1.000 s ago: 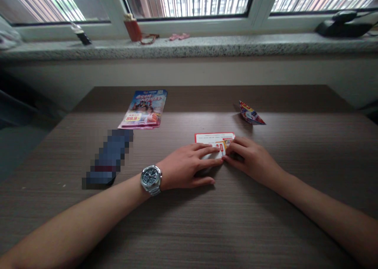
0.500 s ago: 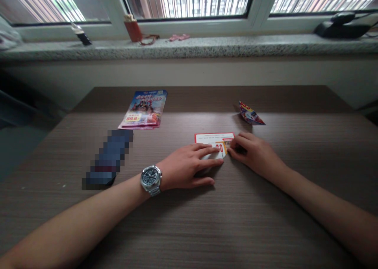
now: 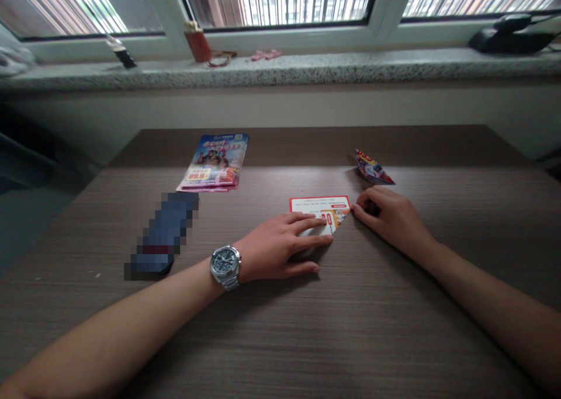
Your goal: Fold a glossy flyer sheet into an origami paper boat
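A flyer [image 3: 316,204] with a red border and white, printed face lies on the table in front of me, its lower right side folded on a slant. My left hand [image 3: 278,247], with a metal watch [image 3: 225,263] on the wrist, rests flat over its lower part, fingers spread. At the flyer's right corner, the thumb and forefinger of my right hand [image 3: 392,217] are pinched together on the edge. Just beyond that hand stands a small folded paper piece [image 3: 372,168] in colourful print. My left palm hides part of the flyer.
Several blue and pink flyers [image 3: 214,160] are stacked at the back left of the wooden table [image 3: 272,340]. Nearer me is a pixelated dark object [image 3: 164,232]. On the stone windowsill [image 3: 315,69] are a red case [image 3: 198,44] and a black device [image 3: 511,37].
My right hand has slid right and slightly away along the slanted edge to the flyer's corner, uncovering more of the print. The left hand stays in place.
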`<state>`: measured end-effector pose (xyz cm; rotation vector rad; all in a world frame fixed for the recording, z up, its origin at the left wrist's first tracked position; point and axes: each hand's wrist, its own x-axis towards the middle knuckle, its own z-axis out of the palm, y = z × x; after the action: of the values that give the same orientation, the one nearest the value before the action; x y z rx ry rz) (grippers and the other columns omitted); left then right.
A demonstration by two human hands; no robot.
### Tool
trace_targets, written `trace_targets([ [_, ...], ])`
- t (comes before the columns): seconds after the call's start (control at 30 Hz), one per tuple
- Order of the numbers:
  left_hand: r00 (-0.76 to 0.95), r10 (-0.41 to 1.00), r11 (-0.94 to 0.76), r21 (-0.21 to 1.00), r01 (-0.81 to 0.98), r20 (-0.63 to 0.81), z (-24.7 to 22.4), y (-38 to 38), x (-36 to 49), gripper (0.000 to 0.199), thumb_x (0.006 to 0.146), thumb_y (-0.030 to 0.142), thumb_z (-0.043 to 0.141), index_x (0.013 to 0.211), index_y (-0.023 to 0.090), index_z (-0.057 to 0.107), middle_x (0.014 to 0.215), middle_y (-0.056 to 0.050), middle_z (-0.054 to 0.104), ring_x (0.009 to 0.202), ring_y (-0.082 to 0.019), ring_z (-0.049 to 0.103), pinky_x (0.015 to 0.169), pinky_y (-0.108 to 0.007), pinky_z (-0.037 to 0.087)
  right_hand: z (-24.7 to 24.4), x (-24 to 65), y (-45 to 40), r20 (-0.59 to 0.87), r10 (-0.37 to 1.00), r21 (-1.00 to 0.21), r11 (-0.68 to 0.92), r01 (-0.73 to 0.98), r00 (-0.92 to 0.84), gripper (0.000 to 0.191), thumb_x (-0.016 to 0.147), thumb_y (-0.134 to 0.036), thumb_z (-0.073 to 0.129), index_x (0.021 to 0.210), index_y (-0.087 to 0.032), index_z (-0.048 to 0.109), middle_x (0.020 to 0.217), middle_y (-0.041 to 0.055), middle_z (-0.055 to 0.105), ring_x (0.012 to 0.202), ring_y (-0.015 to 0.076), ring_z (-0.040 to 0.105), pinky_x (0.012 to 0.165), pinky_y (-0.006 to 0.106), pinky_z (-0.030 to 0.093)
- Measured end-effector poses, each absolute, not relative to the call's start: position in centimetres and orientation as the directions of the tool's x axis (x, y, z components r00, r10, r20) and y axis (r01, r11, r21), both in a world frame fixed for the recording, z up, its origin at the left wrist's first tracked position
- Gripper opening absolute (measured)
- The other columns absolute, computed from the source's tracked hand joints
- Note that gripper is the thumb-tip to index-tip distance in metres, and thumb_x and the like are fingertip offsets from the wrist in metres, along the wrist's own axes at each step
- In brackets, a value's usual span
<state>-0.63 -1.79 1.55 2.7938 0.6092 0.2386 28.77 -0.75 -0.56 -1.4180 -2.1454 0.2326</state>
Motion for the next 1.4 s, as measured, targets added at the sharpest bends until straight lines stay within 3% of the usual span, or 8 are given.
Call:
trace_targets([
  [0.1,0.899,0.428,-0.872,0.306,0.382,0.097,1.5,-1.7,-0.6,0.056,0.098,0.055,0.055,0.147,0.028,0.051,0.161,-0.008,0.04,0.142,-0.029,0.044,0.119,-0.048,0.039,-0.5,28.7,-1.1,0.385,0.871,-0.409,0.456,0.79,-0.304,0.014,0.092,-0.026,0.063,0.079,-0.022,0.058,0.079,0.0035,0.061,0.07,0.0195,0.059,0.062,0.033,0.046],
  [0.2,0.902,0.421,-0.871,0.32,0.373,0.093,1.5,-1.6,-0.6,0.057,0.098,0.055,0.057,0.147,0.029,0.051,0.161,-0.007,0.04,0.143,-0.03,0.043,0.119,-0.049,0.039,-0.4,28.4,-1.7,0.43,0.817,-0.386,0.551,0.74,-0.385,0.006,0.095,-0.026,0.061,0.094,-0.022,0.065,0.092,0.0075,0.066,0.082,0.0227,0.064,0.072,0.037,0.052],
  [0.3,0.907,0.408,-0.873,0.335,0.355,0.103,1.6,-1.4,-0.6,0.055,0.097,0.053,0.06,0.146,0.029,0.052,0.16,-0.007,0.041,0.144,-0.03,0.042,0.118,-0.05,0.041,-0.3,28.0,-2.2,0.47,0.738,-0.344,0.659,0.669,-0.485,0.018,0.095,-0.025,0.062,0.112,-0.023,0.068,0.109,0.0113,0.069,0.101,0.0273,0.066,0.086,0.043,0.055],
  [0.4,0.907,0.401,-0.873,0.353,0.336,0.129,1.6,-1.4,-0.6,0.054,0.095,0.05,0.064,0.144,0.028,0.055,0.159,-0.008,0.043,0.143,-0.031,0.042,0.117,-0.051,0.042,-0.3,27.7,-2.5,0.462,0.699,-0.327,0.707,0.627,-0.547,0.025,0.096,-0.023,0.061,0.121,-0.026,0.067,0.119,0.0111,0.069,0.109,0.0284,0.065,0.093,0.046,0.054],
  [0.7,0.908,0.393,-0.879,0.349,0.325,0.144,1.3,-1.3,-0.6,0.048,0.095,0.052,0.064,0.136,0.028,0.062,0.158,-0.01,0.044,0.143,-0.033,0.043,0.116,-0.054,0.042,-0.3,26.9,-2.9,0.413,0.691,-0.283,0.717,0.637,-0.593,0.006,0.098,-0.024,0.059,0.102,-0.021,0.064,0.101,0.0103,0.066,0.093,0.0256,0.062,0.081,0.041,0.053],
  [0.9,0.898,0.415,-0.862,0.378,0.337,0.145,1.3,-1.4,-0.6,0.062,0.092,0.051,0.067,0.147,0.027,0.051,0.158,-0.01,0.045,0.143,-0.031,0.043,0.118,-0.052,0.04,-0.5,26.4,-3.0,0.378,0.701,-0.335,0.712,0.617,-0.604,0.002,0.097,-0.025,0.061,0.097,-0.022,0.062,0.099,0.0092,0.066,0.093,0.0253,0.061,0.08,0.039,0.052],
  [1.17,0.901,0.409,-0.873,0.347,0.342,0.141,1.3,-1.4,-0.6,0.056,0.095,0.053,0.063,0.146,0.031,0.053,0.159,-0.008,0.044,0.142,-0.031,0.044,0.118,-0.052,0.04,-0.4,25.8,-3.2,0.371,0.752,-0.391,0.659,0.643,-0.545,0.004,0.094,-0.019,0.063,0.09,-0.021,0.063,0.096,0.0087,0.067,0.089,0.0235,0.063,0.076,0.036,0.051],
  [1.4,0.9,0.423,-0.863,0.348,0.365,0.103,1.4,-1.4,-0.6,0.055,0.096,0.054,0.061,0.145,0.031,0.054,0.16,-0.006,0.041,0.143,-0.03,0.043,0.118,-0.051,0.041,-0.7,26.7,-1.9,0.324,0.862,-0.431,0.501,0.75,-0.389,0.006,0.092,-0.023,0.065,0.087,-0.022,0.063,0.091,0.0041,0.063,0.079,0.0197,0.062,0.069,0.032,0.049],
])
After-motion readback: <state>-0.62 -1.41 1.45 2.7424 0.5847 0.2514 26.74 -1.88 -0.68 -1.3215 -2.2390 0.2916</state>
